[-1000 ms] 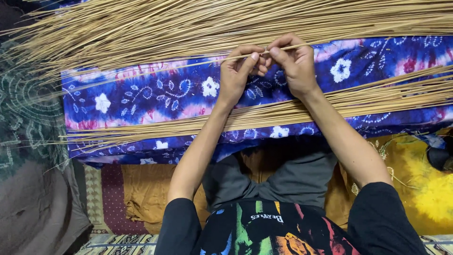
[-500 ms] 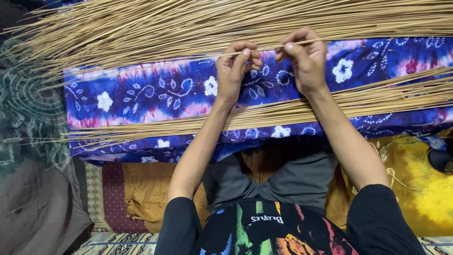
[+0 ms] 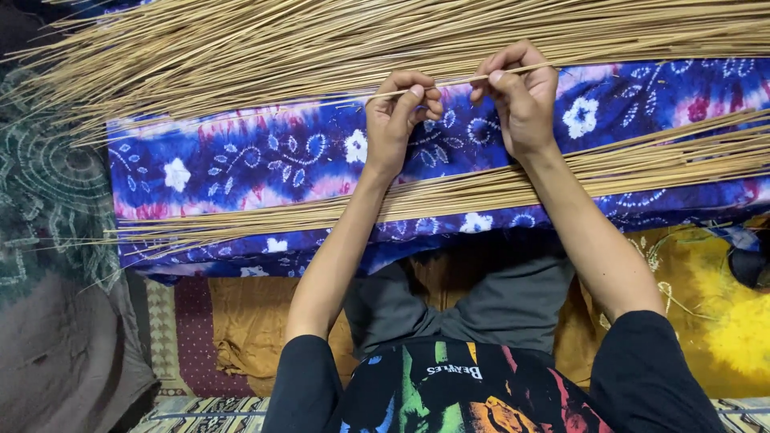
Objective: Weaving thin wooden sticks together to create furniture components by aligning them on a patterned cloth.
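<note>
left hand (image 3: 397, 112) and right hand (image 3: 521, 96) fingers both pinched shut on one thin stick (image 3: 453, 82), blue floral cloth (image 3: 265, 160) underneath, stick piles (image 3: 241, 48) either side

A home craft workspace set on the floor: heaps of thin tan sticks (image 3: 321, 40) lie across a blue floral cloth (image 3: 265, 152), amid layered patterned textiles, a yellow tie-dyed sheet (image 3: 722, 321) and a green printed fabric (image 3: 48, 184).
</note>
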